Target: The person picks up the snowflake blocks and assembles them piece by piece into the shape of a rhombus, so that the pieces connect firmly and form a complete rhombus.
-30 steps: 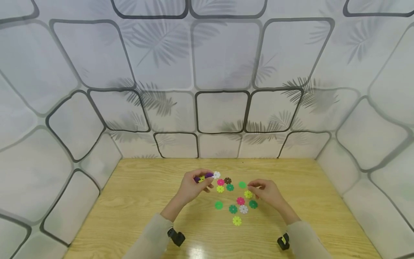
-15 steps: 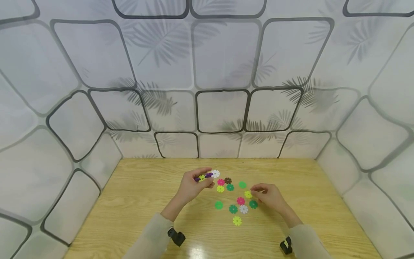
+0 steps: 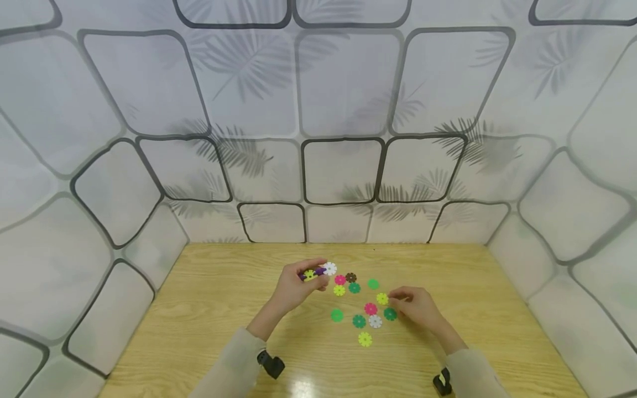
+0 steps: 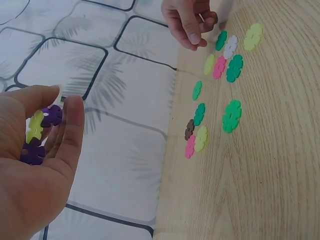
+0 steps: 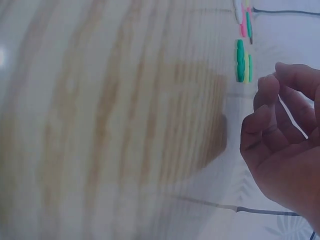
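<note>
My left hand (image 3: 293, 287) grips a short chain of joined notched plastic discs. In it, a yellow disc (image 4: 35, 126) sits between two purple discs (image 4: 51, 116), and a white disc (image 3: 330, 268) sticks out past the fingertips. The chain is raised above the table, partly hidden by the fingers. Low over the table at right is my right hand (image 3: 418, 307), its fingers loosely bent; the right wrist view shows nothing between them. Its fingertips lie beside a loose yellow disc (image 3: 382, 298), and a dark green disc (image 3: 390, 314) lies just below; whether they touch cannot be told.
Several loose discs are scattered on the wooden table (image 3: 224, 309), among them pink (image 3: 370, 308), brown (image 3: 350, 277), light green (image 3: 337, 315) and white (image 3: 375, 321). A patterned cloth wall (image 3: 343, 171) closes off the back and sides.
My right hand has shifted right and a little nearer to me. The chain in my left hand has turned slightly, its white end moving a bit left. The loose discs lie as before.
</note>
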{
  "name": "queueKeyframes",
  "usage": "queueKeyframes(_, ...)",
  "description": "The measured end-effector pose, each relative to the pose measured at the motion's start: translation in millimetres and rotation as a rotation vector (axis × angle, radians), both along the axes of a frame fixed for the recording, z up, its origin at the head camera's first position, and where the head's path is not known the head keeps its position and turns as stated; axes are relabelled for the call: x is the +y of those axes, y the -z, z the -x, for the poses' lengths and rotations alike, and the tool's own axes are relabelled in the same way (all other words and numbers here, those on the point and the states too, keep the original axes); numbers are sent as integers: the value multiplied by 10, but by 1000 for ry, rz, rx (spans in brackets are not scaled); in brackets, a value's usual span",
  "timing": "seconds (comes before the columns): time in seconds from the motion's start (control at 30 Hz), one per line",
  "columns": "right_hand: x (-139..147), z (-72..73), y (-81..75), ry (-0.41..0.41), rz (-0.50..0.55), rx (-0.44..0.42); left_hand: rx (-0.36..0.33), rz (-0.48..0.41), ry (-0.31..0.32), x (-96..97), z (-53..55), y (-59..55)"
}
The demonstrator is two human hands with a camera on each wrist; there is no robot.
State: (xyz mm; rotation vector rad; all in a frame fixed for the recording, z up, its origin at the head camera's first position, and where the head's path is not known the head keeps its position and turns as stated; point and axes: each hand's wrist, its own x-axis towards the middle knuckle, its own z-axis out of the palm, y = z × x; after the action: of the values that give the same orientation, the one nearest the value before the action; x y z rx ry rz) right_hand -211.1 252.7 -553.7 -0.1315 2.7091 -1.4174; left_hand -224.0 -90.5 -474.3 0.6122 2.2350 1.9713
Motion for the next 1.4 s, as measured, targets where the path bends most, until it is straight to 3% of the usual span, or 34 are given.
queueKeyframes(0.53,34,-2,77,-23,-111,99,-26,21,-8,-3,-6,-33)
queueKeyframes(1.4,32,-21,34,-94,-137,-20,-40,-4,-16,11,20,-19)
